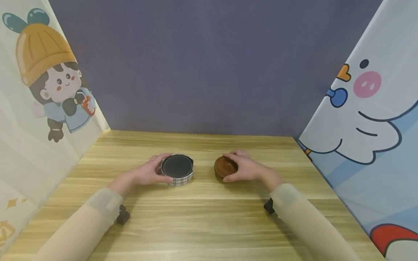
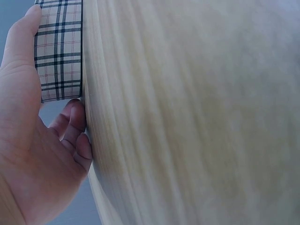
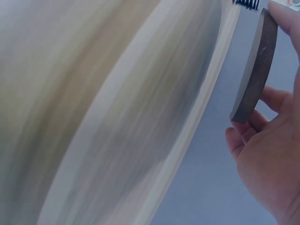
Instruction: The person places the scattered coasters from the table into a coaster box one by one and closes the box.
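In the head view, a short round box [image 1: 177, 167] with a dark top and a plaid side stands on the wood-grain table. My left hand [image 1: 151, 171] grips it from the left, thumb along the near side. The left wrist view shows its black-striped plaid wall [image 2: 58, 51] close to the tabletop. To its right, my right hand [image 1: 245, 168] holds a round brown disc [image 1: 224, 167] by its edge, between thumb and fingers. Seen from the right wrist, the disc [image 3: 257, 68] is thin, nearly edge-on and raised off the table. The fingers' far sides are partly hidden.
The wood-grain table [image 1: 202, 224] runs back to a grey-purple wall [image 1: 202, 65]. Printed cloth panels with cartoon figures stand at the left [image 1: 19, 152] and the right [image 1: 392, 163]. A dark wrist device [image 1: 123, 214] shows beneath the left sleeve, another [image 1: 269, 206] beneath the right.
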A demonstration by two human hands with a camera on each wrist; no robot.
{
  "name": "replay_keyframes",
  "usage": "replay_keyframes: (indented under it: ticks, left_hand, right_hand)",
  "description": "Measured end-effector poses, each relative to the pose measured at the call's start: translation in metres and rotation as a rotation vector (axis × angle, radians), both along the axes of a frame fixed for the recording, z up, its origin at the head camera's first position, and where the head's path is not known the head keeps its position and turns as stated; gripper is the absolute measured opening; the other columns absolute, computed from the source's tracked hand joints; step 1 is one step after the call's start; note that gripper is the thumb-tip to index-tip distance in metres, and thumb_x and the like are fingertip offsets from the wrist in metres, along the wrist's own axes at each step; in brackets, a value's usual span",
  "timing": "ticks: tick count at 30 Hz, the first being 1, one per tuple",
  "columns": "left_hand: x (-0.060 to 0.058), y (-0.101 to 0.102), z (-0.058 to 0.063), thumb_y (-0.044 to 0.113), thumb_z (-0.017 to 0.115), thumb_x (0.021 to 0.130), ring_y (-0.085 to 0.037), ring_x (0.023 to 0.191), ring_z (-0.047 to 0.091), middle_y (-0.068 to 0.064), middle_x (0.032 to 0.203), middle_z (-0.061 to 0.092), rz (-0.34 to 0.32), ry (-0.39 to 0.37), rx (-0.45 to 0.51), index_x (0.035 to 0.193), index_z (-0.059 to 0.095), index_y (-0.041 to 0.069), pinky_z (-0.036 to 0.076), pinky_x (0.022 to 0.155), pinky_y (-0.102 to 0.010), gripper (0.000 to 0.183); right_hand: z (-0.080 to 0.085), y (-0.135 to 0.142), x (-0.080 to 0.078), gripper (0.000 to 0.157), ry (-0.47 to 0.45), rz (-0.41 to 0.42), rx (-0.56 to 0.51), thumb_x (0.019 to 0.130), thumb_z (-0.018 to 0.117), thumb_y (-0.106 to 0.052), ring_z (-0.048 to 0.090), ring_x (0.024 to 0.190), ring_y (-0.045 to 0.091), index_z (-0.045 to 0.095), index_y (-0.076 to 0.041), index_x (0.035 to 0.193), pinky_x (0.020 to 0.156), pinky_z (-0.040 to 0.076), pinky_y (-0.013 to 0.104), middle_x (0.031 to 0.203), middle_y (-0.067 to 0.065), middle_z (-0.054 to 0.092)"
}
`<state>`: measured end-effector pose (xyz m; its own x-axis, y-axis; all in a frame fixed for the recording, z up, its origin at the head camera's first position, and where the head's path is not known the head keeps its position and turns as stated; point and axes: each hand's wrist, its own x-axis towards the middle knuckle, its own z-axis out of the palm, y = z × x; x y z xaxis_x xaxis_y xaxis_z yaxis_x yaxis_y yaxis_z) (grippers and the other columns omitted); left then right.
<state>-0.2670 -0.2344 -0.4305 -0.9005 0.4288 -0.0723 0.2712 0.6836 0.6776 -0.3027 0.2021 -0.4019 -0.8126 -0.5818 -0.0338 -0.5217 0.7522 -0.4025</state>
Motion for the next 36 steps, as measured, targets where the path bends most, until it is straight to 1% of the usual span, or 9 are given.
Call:
replay_keyframes:
  ticks: [9, 16, 23, 28, 36]
  left_hand:
    - [0.000, 0.002, 0.001, 0.049, 0.091, 0.090, -0.049, 0.139, 0.054, -0.030, 0.156, 0.042, -0.002, 0.008, -0.003, 0.174, 0.024, 0.016, 0.043, 0.120, -0.073, 0.112]
    - [0.001, 0.002, 0.001, 0.048, 0.091, 0.090, -0.051, 0.143, 0.051, -0.031, 0.157, 0.041, 0.000, 0.015, -0.006, 0.174, 0.024, 0.015, 0.040, 0.121, -0.076, 0.112]
    - [0.002, 0.002, 0.002, 0.049, 0.091, 0.090, -0.053, 0.143, 0.050, -0.031, 0.157, 0.041, 0.000, 0.018, -0.006, 0.174, 0.024, 0.015, 0.039, 0.121, -0.077, 0.113]
    - [0.003, 0.002, 0.003, 0.048, 0.091, 0.089, -0.054, 0.143, 0.050, -0.031, 0.157, 0.042, 0.001, 0.017, -0.004, 0.174, 0.024, 0.015, 0.040, 0.120, -0.078, 0.113]
    - [0.003, 0.001, 0.003, 0.050, 0.091, 0.089, -0.055, 0.144, 0.050, -0.032, 0.158, 0.042, 0.004, 0.015, -0.005, 0.175, 0.024, 0.015, 0.040, 0.120, -0.077, 0.114]
  right_hand:
    - [-0.002, -0.028, -0.002, 0.110, 0.010, 0.059, -0.009, 0.082, 0.089, -0.061, 0.039, 0.153, 0.038, 0.042, -0.012, 0.169, 0.125, 0.039, 0.061, 0.163, 0.014, 0.046]
    - [-0.001, -0.049, -0.002, 0.110, 0.035, 0.088, -0.020, 0.081, 0.089, -0.061, 0.040, 0.153, 0.037, 0.044, -0.012, 0.169, 0.128, 0.037, 0.060, 0.163, 0.016, 0.046]
    - [0.001, -0.069, -0.001, 0.111, 0.043, 0.116, -0.035, 0.081, 0.089, -0.060, 0.040, 0.150, 0.034, 0.042, -0.011, 0.169, 0.127, 0.037, 0.057, 0.162, 0.014, 0.046]
    - [0.005, -0.075, -0.002, 0.109, 0.038, 0.101, -0.070, 0.080, 0.090, -0.058, 0.039, 0.146, 0.035, 0.045, -0.011, 0.168, 0.124, 0.037, 0.059, 0.159, 0.014, 0.046]
    - [0.012, -0.081, -0.006, 0.108, 0.040, 0.082, -0.078, 0.081, 0.088, -0.062, 0.036, 0.152, 0.035, 0.045, -0.015, 0.169, 0.127, 0.036, 0.061, 0.162, 0.013, 0.044]
